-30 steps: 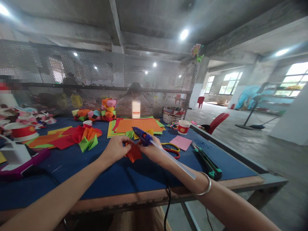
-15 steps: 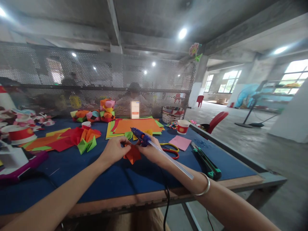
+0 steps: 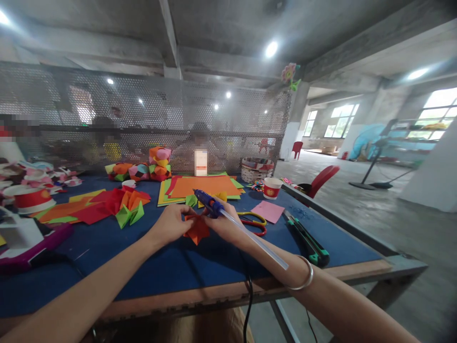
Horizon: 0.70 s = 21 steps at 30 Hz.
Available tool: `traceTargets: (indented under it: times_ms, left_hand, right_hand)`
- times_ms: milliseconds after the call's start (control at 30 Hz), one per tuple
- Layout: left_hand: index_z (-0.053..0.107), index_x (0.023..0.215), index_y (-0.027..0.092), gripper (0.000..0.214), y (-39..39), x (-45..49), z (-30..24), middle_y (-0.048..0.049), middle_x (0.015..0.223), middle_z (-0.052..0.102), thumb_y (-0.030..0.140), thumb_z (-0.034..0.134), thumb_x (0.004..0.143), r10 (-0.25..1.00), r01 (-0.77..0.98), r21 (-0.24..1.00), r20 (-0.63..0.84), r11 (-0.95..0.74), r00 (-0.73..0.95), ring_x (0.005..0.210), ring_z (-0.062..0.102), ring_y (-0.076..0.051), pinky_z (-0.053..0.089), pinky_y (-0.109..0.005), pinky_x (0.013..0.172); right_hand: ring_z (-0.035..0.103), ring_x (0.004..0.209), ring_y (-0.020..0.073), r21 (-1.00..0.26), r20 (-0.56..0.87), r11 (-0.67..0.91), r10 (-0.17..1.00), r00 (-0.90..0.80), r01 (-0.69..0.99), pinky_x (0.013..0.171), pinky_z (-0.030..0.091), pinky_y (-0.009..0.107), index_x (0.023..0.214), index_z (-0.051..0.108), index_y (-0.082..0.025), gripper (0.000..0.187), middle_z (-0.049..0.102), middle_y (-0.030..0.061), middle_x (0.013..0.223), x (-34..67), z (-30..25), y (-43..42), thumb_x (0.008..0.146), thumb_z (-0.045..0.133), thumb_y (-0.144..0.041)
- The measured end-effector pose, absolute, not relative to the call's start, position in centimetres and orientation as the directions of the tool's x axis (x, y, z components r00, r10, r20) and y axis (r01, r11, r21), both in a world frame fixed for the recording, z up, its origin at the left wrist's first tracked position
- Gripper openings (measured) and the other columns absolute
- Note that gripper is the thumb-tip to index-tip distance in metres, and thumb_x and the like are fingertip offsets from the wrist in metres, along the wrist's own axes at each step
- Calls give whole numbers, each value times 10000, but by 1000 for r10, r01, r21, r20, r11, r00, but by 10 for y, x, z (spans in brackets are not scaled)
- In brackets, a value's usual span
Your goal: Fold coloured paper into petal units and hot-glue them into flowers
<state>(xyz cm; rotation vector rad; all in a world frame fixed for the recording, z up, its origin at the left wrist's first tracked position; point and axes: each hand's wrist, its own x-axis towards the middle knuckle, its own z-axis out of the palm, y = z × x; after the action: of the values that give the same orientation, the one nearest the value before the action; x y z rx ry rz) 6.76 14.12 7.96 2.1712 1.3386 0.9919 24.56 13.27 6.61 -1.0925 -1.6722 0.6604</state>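
My left hand pinches a folded orange paper piece above the blue tabletop. In my right hand is a blue hot glue gun, its nozzle pointing away to the left and a long clear glue stick running back over my wrist. The right fingertips also meet the orange paper's top edge; how they grip it is partly hidden. Just beyond my hands lie folded green paper and a stack of coloured sheets. Scissors with yellow and red handles rest beside my right hand.
A green-and-black utility knife, a pink paper square and a paper cup are at the right. Folded papers and a purple-and-white device lie left. A mesh screen stands behind; a black cord hangs over the front edge.
The hands, glue gun and orange paper hold nearly the same positions; the whole view has shifted very slightly.
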Motion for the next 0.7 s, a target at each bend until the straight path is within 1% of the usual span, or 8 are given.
traceTargets:
  times_ms: [167, 367, 533, 700]
  left_hand:
    - [745, 682, 186, 148, 143, 68, 78, -37, 717, 777, 239, 607, 677, 886, 581, 669, 366, -462, 283, 697, 703, -223, 521, -286, 662]
    - [755, 707, 185, 177, 147, 66, 74, -40, 732, 789, 261, 597, 680, 887, 560, 688, 357, -461, 292, 714, 711, -236, 519, -297, 656]
    - [757, 711, 179, 202, 143, 67, 78, -45, 744, 793, 207, 565, 656, 892, 597, 663, 349, -452, 287, 737, 720, -241, 512, -302, 680]
    - [766, 733, 171, 206, 141, 68, 80, -43, 740, 789, 199, 572, 669, 897, 617, 652, 350, -440, 270, 731, 720, -237, 505, -293, 674]
  right_hand:
    - [598, 653, 160, -827, 424, 435, 899, -113, 356, 622, 462, 270, 759, 632, -198, 105, 653, -13, 694, 247, 68, 132, 666, 639, -149]
    - [598, 644, 147, -823, 437, 443, 894, -104, 356, 634, 477, 264, 738, 619, -206, 94, 652, -23, 687, 247, 68, 132, 654, 614, -165]
    - [592, 641, 161, -830, 439, 450, 892, -112, 330, 614, 461, 276, 756, 619, -204, 102, 659, -14, 693, 246, 65, 134, 657, 634, -185]
    - [604, 655, 170, -828, 436, 446, 893, -109, 339, 623, 456, 279, 753, 633, -200, 103, 662, -7, 693, 246, 65, 134, 658, 632, -159]
